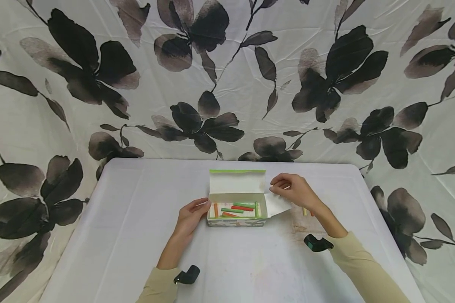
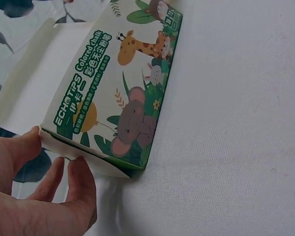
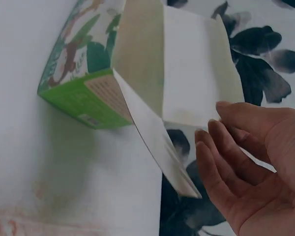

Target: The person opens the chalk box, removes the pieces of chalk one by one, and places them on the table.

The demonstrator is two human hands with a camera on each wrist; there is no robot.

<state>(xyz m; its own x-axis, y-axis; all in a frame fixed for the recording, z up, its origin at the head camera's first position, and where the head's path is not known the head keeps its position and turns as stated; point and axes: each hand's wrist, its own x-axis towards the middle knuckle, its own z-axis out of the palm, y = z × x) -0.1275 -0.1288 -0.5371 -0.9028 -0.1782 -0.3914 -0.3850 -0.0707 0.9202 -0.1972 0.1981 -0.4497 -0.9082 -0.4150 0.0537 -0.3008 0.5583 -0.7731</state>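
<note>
A printed cardboard box of colored chalk (image 1: pixel 235 224) stands with its lid (image 1: pixel 237 182) raised at the back. Inside lie several green, red and orange chalk sticks (image 1: pixel 242 208). My left hand (image 1: pixel 189 216) holds the box's left end; in the left wrist view the thumb touches its top corner and the fingertips lie against the side flap (image 2: pixel 96 162). At the other end a white side flap (image 1: pixel 278 205) sticks outward. Beside that flap is my right hand (image 1: pixel 293 189), its fingers loosely bent and holding nothing; the right wrist view shows a gap between them.
Under my right forearm, a pinkish patch (image 1: pixel 301 227) lies on the white tabletop (image 1: pixel 144 202), with yellow and orange pieces (image 1: pixel 305 211) partly hidden by the arm. Floral cloth (image 1: pixel 197 84) hangs behind the table's far edge.
</note>
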